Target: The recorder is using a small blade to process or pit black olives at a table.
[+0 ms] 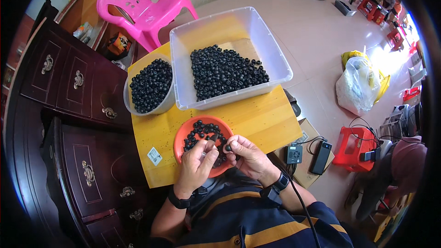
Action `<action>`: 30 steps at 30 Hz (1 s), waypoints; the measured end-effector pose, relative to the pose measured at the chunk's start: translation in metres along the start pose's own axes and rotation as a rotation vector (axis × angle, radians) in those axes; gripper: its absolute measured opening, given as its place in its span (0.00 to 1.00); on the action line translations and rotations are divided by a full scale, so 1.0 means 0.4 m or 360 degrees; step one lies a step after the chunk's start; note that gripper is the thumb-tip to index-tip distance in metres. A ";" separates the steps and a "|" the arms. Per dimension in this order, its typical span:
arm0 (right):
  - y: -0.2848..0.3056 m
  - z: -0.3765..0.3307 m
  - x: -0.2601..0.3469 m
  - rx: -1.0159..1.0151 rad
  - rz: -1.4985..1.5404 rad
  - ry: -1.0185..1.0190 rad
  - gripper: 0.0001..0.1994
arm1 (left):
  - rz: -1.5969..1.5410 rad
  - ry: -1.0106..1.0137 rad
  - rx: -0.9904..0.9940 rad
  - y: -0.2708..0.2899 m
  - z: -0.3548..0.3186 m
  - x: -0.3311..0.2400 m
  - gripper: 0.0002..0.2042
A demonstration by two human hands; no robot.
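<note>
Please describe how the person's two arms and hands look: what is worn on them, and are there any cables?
Both forearms are bare, with no gloves on the left hand or the right hand. Each wrist carries a black band with a small black device; on the right band a thin black cable runs back along the arm. The short-sleeved shirt is dark navy with yellow stripes.

Yellow wooden table [257, 119], clear plastic bin [275, 59] of black beads, round tub [163, 105], orange bowl [181, 140], small sticker [155, 156]
</note>
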State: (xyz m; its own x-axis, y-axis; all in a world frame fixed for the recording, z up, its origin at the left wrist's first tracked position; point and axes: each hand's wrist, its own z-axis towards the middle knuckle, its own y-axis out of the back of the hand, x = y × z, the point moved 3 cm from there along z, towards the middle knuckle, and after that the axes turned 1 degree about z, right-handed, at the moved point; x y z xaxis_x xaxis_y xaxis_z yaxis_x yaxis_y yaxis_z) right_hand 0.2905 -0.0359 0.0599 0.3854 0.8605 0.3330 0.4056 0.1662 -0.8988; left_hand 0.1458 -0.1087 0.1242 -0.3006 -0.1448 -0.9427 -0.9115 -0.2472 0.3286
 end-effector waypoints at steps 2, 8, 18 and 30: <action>0.001 0.007 -0.002 0.0019 -0.0006 -0.0012 0.06 | 0.0187 -0.0048 0.0026 0.001 0.014 -0.013 0.10; 0.007 0.013 -0.013 0.0121 -0.0024 0.0005 0.06 | 0.0422 -0.0209 0.0074 -0.010 0.022 -0.049 0.13; -0.035 0.007 -0.070 0.0093 -0.0041 -0.0071 0.06 | 0.0705 -0.0307 0.0039 0.032 -0.031 -0.017 0.15; -0.082 -0.003 -0.162 0.0083 -0.0095 -0.0017 0.03 | 0.0789 -0.0347 0.0062 0.096 -0.117 0.019 0.17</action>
State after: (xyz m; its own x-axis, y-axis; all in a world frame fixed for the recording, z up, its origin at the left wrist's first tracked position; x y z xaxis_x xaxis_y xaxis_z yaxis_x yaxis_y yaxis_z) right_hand 0.2533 -0.0977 0.0684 0.3526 0.8535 0.3838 0.3839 0.2421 -0.8911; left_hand 0.1215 -0.1643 0.1322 -0.7449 -0.0318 -0.6665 -0.6539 -0.1637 0.7386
